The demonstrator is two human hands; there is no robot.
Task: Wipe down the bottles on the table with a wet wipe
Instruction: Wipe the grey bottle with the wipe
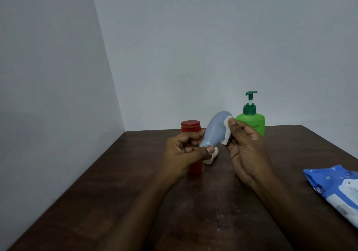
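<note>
The blue-grey bottle (217, 128) is held tilted above the table (135, 202), base toward 1 o'clock. Wiping of this bottle appears to be in hand: the wet wipe (227, 132) lies against its side at 3 o'clock. The next move probably requires rotating the bottle to expose unwiped faces. The left hand (184, 157) clamps its curled fingers round the neck; the right hand (246, 150) pinches the wipe. A red bottle (190, 127) stands at 9 o'clock, and a green pump bottle (251, 122) at 2 o'clock.
</note>
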